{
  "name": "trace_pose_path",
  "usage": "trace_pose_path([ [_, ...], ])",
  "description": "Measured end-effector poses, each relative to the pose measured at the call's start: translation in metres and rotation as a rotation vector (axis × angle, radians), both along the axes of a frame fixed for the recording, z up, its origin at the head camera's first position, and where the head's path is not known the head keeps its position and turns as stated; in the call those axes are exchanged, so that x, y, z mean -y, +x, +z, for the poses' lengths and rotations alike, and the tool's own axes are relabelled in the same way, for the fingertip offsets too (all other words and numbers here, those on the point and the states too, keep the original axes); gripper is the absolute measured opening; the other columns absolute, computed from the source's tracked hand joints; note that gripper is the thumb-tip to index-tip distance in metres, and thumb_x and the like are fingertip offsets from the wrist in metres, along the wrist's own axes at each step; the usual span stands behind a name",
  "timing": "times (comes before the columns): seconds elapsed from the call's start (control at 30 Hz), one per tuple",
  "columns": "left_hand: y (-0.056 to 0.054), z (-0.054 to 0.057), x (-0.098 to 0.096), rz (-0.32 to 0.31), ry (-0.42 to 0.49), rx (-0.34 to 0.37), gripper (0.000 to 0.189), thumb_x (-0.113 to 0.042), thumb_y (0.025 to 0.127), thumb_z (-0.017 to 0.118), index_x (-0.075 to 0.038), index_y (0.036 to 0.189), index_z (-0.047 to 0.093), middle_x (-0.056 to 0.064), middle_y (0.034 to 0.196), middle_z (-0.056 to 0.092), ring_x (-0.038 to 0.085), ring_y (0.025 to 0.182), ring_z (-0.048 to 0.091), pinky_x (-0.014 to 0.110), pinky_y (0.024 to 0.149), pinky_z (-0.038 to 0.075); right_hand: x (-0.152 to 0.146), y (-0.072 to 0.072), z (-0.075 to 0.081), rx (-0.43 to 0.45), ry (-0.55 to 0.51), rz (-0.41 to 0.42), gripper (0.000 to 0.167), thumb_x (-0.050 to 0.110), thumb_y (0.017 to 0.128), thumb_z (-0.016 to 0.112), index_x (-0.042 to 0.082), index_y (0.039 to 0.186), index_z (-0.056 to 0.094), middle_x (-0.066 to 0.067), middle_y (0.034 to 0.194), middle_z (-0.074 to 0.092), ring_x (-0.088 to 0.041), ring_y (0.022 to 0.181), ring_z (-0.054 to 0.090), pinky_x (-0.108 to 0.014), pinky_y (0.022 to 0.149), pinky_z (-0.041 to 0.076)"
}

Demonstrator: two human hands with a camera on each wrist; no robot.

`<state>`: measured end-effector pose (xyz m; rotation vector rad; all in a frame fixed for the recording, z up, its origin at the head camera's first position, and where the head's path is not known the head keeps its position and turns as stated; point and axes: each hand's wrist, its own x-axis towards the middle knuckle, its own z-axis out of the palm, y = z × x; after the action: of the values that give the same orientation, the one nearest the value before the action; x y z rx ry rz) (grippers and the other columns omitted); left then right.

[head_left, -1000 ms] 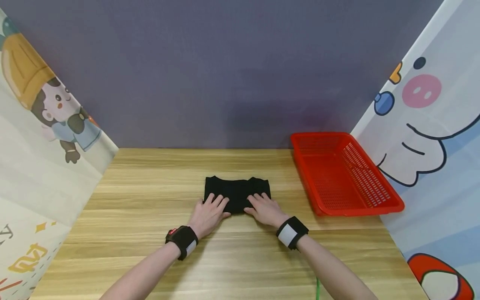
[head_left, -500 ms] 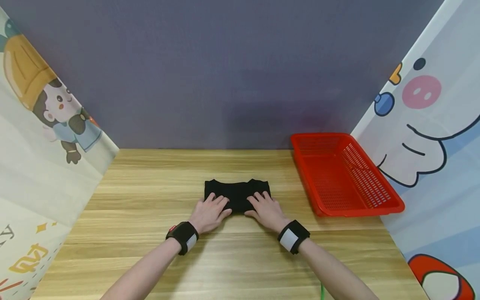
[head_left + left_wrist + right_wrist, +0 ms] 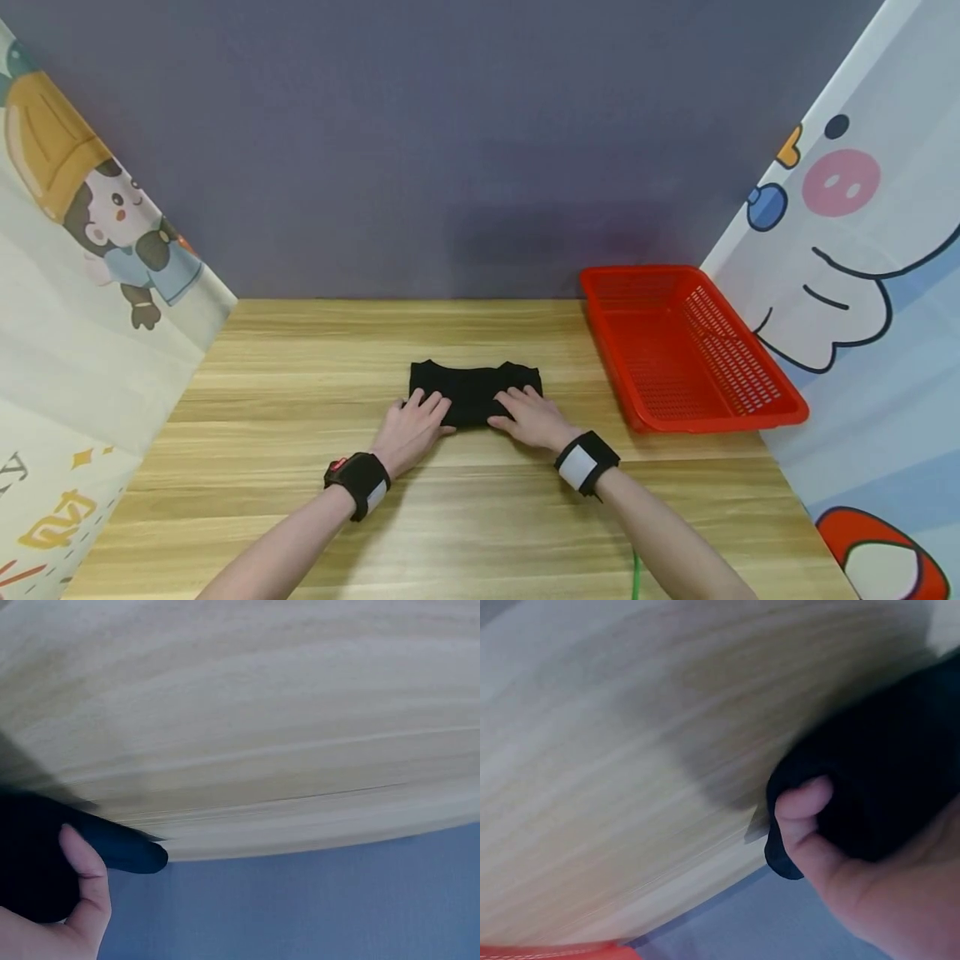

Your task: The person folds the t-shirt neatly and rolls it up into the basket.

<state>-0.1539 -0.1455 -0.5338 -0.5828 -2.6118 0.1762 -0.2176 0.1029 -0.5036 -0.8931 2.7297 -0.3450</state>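
Observation:
A folded black garment [image 3: 472, 392] lies on the wooden table in front of me. Its far edge dips in the middle like a neckline, between two small peaks. On its near left part rest the fingers of my left hand [image 3: 411, 432], thumb along the near edge. My right hand [image 3: 534, 419] rests on the near right part in much the same way. In the left wrist view, one bent finger [image 3: 86, 866] touches the dark cloth. The right wrist view shows a bent finger [image 3: 810, 825] against a rounded fold of the garment [image 3: 900, 750].
A red perforated plastic basket [image 3: 750, 423] stands on the right of the wooden table [image 3: 300, 350], with nothing visible inside. A grey wall [image 3: 450, 167] rises behind the table. Cartoon-printed curtains hang at both sides. A green cord [image 3: 636, 575] shows near my right forearm.
The garment's far edge sits slightly nearer in the head view than one second ago. Both hands stay on the cloth, with the left one shifting very slightly left.

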Motion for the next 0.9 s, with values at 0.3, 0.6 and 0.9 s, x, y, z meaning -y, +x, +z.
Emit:
trace_pose_path([
  [0.3,-0.005,0.010,0.003,-0.045,0.056,0.079,0.034,-0.048,0.095,0.064,-0.015,0.104,0.063,0.000,0.096,0.066,0.023,0.087,0.058,0.033,0.055,0.050,0.002,0.012,-0.004,-0.240,0.014,-0.014,0.062,0.059,0.094,0.059,0.018,0.140,0.052,-0.011,0.130,0.054,-0.034,0.123,0.048,-0.062,0.088,0.052],
  [0.6,-0.009,0.018,0.002,-0.033,0.057,0.238,0.041,-0.050,0.100,0.055,-0.014,0.115,0.064,0.002,0.108,0.068,0.024,0.099,0.061,0.036,0.057,0.052,0.000,0.010,-0.004,-0.181,-0.016,-0.027,0.052,0.051,0.098,0.056,0.015,0.135,0.058,-0.012,0.139,0.059,-0.039,0.129,0.051,-0.067,0.097,0.047],
  [0.9,-0.004,0.006,0.000,0.000,-0.087,0.080,0.054,-0.058,0.099,0.051,-0.018,0.135,0.059,0.002,0.127,0.063,0.024,0.112,0.059,0.041,0.073,0.058,0.002,-0.001,0.002,-0.023,0.009,0.012,0.053,0.050,0.102,0.051,0.011,0.138,0.056,-0.013,0.141,0.057,-0.039,0.128,0.051,-0.068,0.100,0.044],
])
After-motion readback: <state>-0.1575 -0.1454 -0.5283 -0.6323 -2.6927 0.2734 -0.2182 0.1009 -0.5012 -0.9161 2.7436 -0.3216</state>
